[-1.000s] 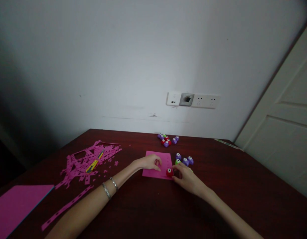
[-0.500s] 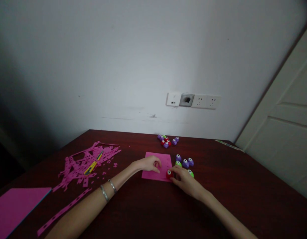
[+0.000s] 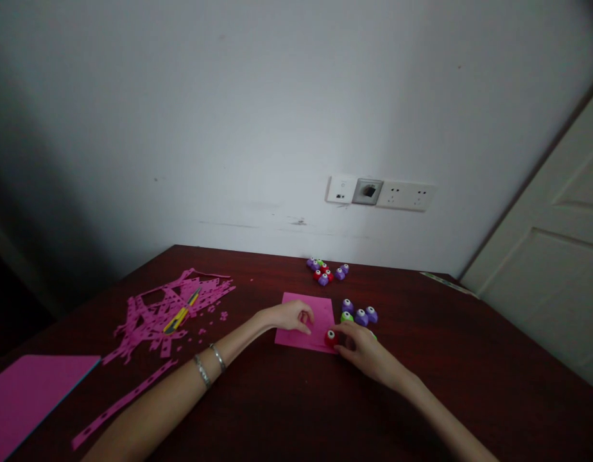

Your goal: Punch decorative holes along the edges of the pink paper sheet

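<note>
A square sheet of pink paper lies on the dark red table. My left hand rests over its left part, fingers curved and thumb apart, with nothing visible between them. At the sheet's lower right corner is a small red craft punch with a white, dark-centred button on top. My right hand has its thumb and fingertips around that punch's right side. Close behind the right hand stand purple punches and a green punch; another green one is mostly hidden by the hand.
More red, purple and green punches cluster near the wall. On the left lie a heap of punched pink scraps, a yellow utility knife, a long punched strip and a stack of pink paper. Wall sockets are behind.
The view has shifted slightly. Both hands keep nearly the same pose, my right hand still at the red craft punch by the sheet's corner.
</note>
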Available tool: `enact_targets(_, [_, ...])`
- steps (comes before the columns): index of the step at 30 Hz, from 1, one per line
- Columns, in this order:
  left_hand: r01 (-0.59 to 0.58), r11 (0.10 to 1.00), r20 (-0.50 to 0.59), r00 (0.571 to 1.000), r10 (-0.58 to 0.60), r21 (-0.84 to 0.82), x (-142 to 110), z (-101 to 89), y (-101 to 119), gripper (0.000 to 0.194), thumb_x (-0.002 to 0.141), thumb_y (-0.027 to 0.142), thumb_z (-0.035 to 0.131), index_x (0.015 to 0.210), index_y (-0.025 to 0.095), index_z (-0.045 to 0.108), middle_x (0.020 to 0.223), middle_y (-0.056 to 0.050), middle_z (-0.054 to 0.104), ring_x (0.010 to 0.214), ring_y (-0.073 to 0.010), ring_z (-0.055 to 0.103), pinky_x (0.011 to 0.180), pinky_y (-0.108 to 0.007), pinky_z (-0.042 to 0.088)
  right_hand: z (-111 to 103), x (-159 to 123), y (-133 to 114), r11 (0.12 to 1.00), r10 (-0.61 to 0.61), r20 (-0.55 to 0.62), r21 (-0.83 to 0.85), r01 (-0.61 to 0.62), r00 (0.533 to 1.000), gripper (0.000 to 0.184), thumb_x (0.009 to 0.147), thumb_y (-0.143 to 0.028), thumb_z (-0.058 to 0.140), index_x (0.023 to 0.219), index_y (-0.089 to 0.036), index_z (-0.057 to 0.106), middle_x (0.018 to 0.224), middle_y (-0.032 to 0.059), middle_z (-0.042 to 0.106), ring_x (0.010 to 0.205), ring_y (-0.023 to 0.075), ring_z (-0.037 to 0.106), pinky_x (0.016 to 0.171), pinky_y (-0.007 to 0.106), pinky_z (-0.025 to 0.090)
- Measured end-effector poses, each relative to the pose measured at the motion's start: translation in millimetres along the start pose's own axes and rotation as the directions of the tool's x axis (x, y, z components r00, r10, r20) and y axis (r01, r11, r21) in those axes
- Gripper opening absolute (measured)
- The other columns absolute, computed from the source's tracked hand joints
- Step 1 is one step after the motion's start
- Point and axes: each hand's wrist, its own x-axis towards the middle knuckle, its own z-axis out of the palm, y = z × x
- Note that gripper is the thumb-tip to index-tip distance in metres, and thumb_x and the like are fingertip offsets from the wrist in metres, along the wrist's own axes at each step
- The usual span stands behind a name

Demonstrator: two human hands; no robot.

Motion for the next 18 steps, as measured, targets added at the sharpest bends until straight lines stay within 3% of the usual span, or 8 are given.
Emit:
enact_targets(7, [-0.005,0.999,-0.02,1.0,0.005,-0.032,0.1,-1.8,1.6,0.027,0.062,0.026,0.072,0.084,0.013,0.065,0.066,0.001,0.057,0.061,-0.0103,0.05,0.056,-0.021,0.038,7.3,1.1,7.9,1.0,-0.009,-0.066,-0.015,0.008,0.998,0.019,0.075,-0.019,0.058,0.093,-0.017,0.064,0.081,0.0036,0.058,0.063,0.0132,0.05,0.058,0.025,0.04])
enact_targets(10, [0.017,0.994,-0.157,0.987,-0.034,-0.111,-1.6,-15.2,7.2,0.016,0.069,0.025,0.064,0.078,0.012,0.066,0.07,-0.002,0.062,0.065,-0.0112,0.054,0.061,-0.022,0.042,6.8,-0.8,5.0,0.999,-0.031,-0.111,0.005,0.032,0.993,0.018,0.076,-0.02,0.057,0.093,-0.018,0.063,0.077,0.0022,0.056,0.062,0.0131,0.049,0.057,0.025,0.04])
enact_targets(12, [0.085,0.984,-0.318,0.939,-0.132,-0.158,-3.1,-27.6,8.6,0.015,0.073,0.024,0.057,0.076,0.011,0.064,0.068,-0.002,0.063,0.062,-0.011,0.056,0.059,-0.022,0.042,5.8,-1.6,2.7,0.998,-0.052,-0.154,0.023,0.056,0.987,0.018,0.078,-0.021,0.055,0.094,-0.019,0.062,0.077,0.0019,0.056,0.062,0.0132,0.049,0.058,0.025,0.041])
enact_targets(14, [0.19,0.965,-0.401,0.881,-0.25,-0.183,-4.5,-38.7,6.4,0.019,0.076,0.027,0.053,0.079,0.011,0.062,0.061,-0.001,0.06,0.053,-0.0101,0.053,0.051,-0.021,0.041,5.2,-1.4,1.4,0.996,-0.061,-0.205,0.045,0.072,0.977,0.018,0.078,-0.021,0.054,0.095,-0.019,0.061,0.08,0.0027,0.057,0.063,0.0134,0.049,0.06,0.026,0.042])
enact_targets(16, [0.289,0.935,-0.43,0.832,-0.351,-0.204,-5.8,-45.5,2.0,0.025,0.078,0.034,0.052,0.083,0.011,0.059,0.057,0.0,0.057,0.045,-0.0097,0.051,0.045,-0.021,0.039,5.5,-0.7,1.4,0.994,-0.065,-0.256,0.071,0.086,0.964,0.019,0.079,-0.021,0.053,0.097,-0.019,0.06,0.085,0.0038,0.059,0.064,0.0133,0.05,0.062,0.027,0.043])
enact_targets(18, [0.35,0.898,-0.394,0.811,-0.432,-0.265,-7.1,-47.0,-1.3,0.032,0.079,0.042,0.051,0.085,0.011,0.056,0.056,0.0,0.057,0.044,-0.0106,0.052,0.043,-0.022,0.04,6.7,0.3,2.6,0.99,-0.071,-0.3,0.096,0.104,0.951,0.019,0.079,-0.021,0.053,0.097,-0.019,0.059,0.09,0.0047,0.06,0.064,0.0128,0.05,0.064,0.027,0.045])
